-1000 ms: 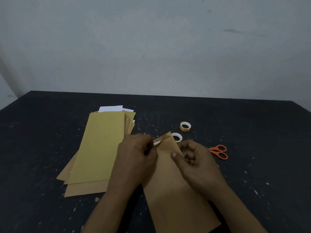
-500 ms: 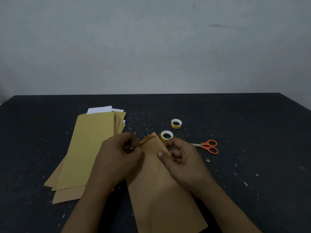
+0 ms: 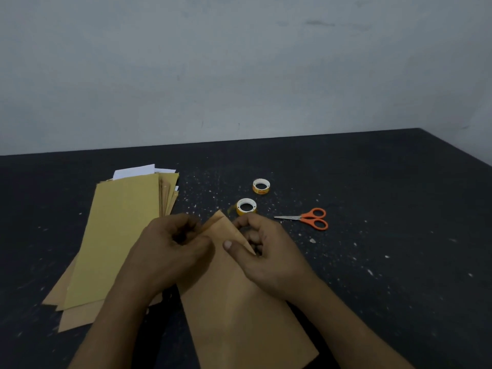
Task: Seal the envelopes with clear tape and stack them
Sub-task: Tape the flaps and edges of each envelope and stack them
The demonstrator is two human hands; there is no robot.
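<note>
A brown envelope (image 3: 239,310) lies lengthwise on the dark table in front of me. My left hand (image 3: 170,251) pinches its far left corner near the flap. My right hand (image 3: 266,251) holds the right edge near the top, thumb lying on the paper and fingers curled under it. The flap end lifts slightly between both hands. A stack of yellow and brown envelopes (image 3: 117,235) lies to the left, with white paper showing at its far end. Two rolls of clear tape sit beyond my hands: a near roll (image 3: 246,206) and a far roll (image 3: 261,186).
Orange-handled scissors (image 3: 308,219) lie to the right of the tape rolls, blades pointing left. The dark table (image 3: 399,235) is speckled with white flecks. A pale wall rises behind its far edge.
My head has turned, so everything sits lower and more leftward in view. The white strip by my left fingers a second ago is hidden now. Both hands keep their hold on the envelope top.
</note>
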